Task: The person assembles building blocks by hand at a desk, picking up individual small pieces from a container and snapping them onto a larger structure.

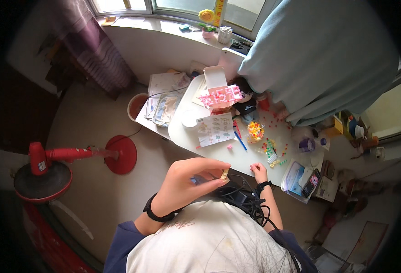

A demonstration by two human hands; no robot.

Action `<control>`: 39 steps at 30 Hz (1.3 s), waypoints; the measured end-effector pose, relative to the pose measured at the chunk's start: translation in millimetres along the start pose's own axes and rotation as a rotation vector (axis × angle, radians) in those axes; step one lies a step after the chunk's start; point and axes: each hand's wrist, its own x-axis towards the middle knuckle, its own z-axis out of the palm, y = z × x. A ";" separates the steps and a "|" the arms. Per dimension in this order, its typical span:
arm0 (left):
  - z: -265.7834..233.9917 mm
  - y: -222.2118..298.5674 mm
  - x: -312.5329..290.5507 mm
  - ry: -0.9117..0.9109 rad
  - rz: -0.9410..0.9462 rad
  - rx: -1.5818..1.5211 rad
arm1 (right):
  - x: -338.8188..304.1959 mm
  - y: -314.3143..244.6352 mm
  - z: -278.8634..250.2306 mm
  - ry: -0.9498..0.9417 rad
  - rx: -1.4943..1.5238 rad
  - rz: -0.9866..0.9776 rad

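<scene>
Assembling seems underway, a knobbly cream plastic piece being pinched by the left hand. To its right, the right hand's grip cannot be told; careful fitting is probably needed.

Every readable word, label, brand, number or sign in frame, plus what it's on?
Yellow strip by the window: bold print, not quoted here.
Doll's dark shirt: small pale lettering, too blurred to read.
Wearer's white shirt: reddish script, too foreshortened to read.
Label on the red fan: too small.
Paper sheet: drawings; any print too small.
</scene>
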 end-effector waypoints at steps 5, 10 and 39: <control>2.3 0.3 3.4 -0.031 0.004 0.026 | -6.1 -11.1 4.5 0.018 -0.040 0.000; 5.3 -2.4 6.1 -0.037 -0.021 0.021 | -7.4 -12.2 5.0 0.009 -0.006 0.003; 20.2 -29.0 -8.4 0.279 -0.028 0.073 | 10.6 -55.7 -17.8 -0.307 0.055 0.070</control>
